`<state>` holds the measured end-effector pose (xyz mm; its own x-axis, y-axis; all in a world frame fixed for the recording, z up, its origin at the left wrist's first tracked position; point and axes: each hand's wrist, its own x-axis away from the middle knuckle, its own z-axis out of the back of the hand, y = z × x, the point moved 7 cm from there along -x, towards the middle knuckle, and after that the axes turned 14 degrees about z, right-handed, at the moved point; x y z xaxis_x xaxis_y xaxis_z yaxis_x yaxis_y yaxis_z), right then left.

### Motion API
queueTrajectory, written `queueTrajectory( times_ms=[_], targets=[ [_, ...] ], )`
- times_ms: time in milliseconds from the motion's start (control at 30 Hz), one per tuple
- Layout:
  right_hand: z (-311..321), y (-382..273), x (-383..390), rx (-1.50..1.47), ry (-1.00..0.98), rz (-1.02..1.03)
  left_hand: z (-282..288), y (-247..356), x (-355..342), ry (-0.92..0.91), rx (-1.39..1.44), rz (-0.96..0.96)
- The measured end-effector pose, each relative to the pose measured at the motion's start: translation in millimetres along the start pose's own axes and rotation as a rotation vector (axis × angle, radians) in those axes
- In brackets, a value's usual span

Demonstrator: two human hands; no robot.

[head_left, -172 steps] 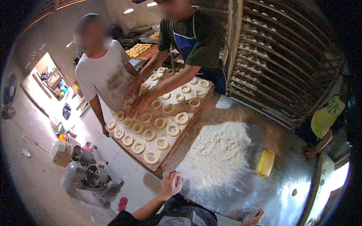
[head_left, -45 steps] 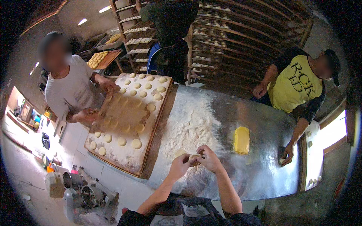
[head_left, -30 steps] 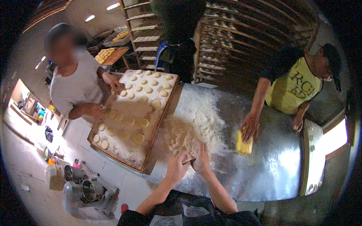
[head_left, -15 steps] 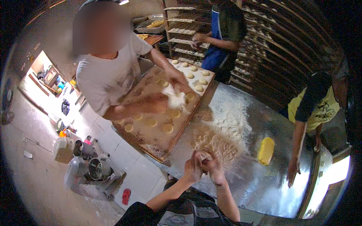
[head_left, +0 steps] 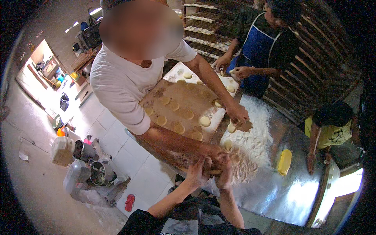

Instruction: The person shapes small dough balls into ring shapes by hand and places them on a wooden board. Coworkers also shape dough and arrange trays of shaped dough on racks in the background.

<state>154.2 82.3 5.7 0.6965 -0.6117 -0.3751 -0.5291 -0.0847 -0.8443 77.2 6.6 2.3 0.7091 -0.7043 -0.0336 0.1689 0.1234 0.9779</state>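
Glossy metal tabletop point(head_left: 266, 201), matt powdery flour point(head_left: 256, 135), smooth dough rounds point(head_left: 205, 121)

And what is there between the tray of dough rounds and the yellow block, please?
In the head view, a spread of white flour lies between the tray and the yellow block, with two dough rounds near its tray side.

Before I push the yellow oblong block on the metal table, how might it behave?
The yellow oblong block may feel slippery: its surface looks smooth. Lying flat on the metal table, it probably won't roll or tip.
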Motion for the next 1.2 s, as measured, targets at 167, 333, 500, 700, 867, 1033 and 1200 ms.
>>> queueTrajectory(
  times_ms=[167,333,500,700,867,1033,1200],
  targets=[
    [-27.2,27.4,-3.5,-0.356,0.068,0.034,30.5,17.1,5.0,0.155,-0.531,-0.475],
    [-31.8,41.8,2.4,0.418,-0.072,0.156,51.6,-10.8,-21.7,-0.093,-0.116,-0.074],
    [-37.9,70.0,0.4,0.136,0.134,-0.140,66.5,-17.4,-28.2,-0.210,-0.334,0.079],
    [-42.1,59.2,-25.7,0.367,0.352,-0.322,63.2,-16.1,-70.7,0.040,-0.622,-0.102],
    [-23.9,31.3,-43.1,1.289,0.143,-0.411,88.0,-35.3,-101.1,0.001,-1.055,-0.029],
    [-44.9,47.8,-39.7,1.433,-0.127,-0.420,95.0,-23.7,-75.3,-0.279,-0.951,0.085],
    [-37.0,48.1,-46.7,1.436,-0.041,-0.365,97.8,-34.4,-86.0,-0.196,-0.914,0.143]
  ],
)
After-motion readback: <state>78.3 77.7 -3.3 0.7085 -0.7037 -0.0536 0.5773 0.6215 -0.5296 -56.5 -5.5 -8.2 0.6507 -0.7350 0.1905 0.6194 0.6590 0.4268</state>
